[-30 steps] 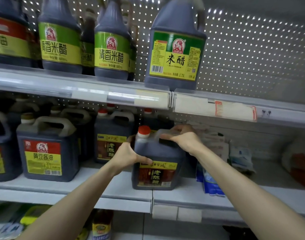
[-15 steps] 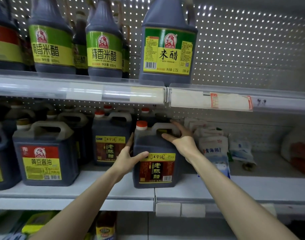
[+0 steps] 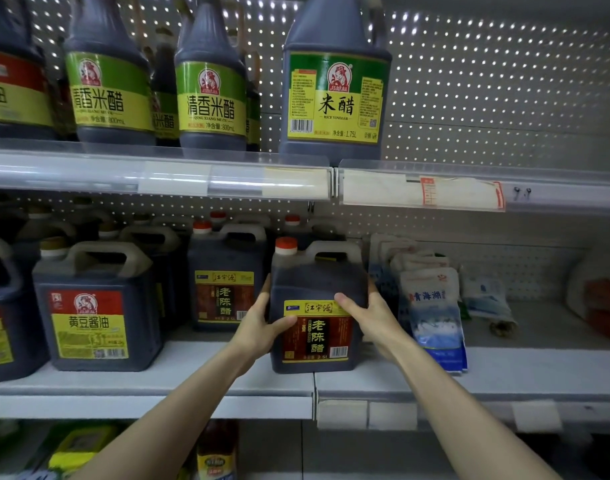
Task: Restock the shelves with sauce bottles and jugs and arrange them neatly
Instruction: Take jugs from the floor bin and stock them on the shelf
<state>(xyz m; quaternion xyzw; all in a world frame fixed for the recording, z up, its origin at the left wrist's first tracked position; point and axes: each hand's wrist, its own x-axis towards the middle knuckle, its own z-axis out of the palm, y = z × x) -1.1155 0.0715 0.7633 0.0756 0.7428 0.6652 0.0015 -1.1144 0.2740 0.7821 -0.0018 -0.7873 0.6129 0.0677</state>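
A: Store shelving, pegboard wall (image 3: 487,98) behind. What's up top?
B: On the upper shelf (image 3: 89,171), going left to right: green-label bottles (image 3: 210,98), then a big rice vinegar jug (image 3: 334,98).
A: Below?
B: On the middle shelf (image 3: 158,375), far left is a soy sauce jug (image 3: 89,320) with a red and yellow label. Right of it is a dark vinegar jug (image 3: 227,292), red cap, set further back.
A: Task item?
B: It's a second vinegar jug (image 3: 314,282) with the same label. Upright, base on the middle shelf near the front edge, where two shelf sections meet. Nearer than its twin and just right of it.
A: Hands?
B: Both are gripping it. The left hand (image 3: 258,327) clamps the left side, thumb across the front label. The right hand (image 3: 376,320) clamps the right side, thumb on the label's top edge. Fingers wrap round the sides, mostly hidden.
A: Further right?
B: Salt bags (image 3: 431,306) stand just beside the right hand. Past those are blurred packets (image 3: 487,296), can't identify.
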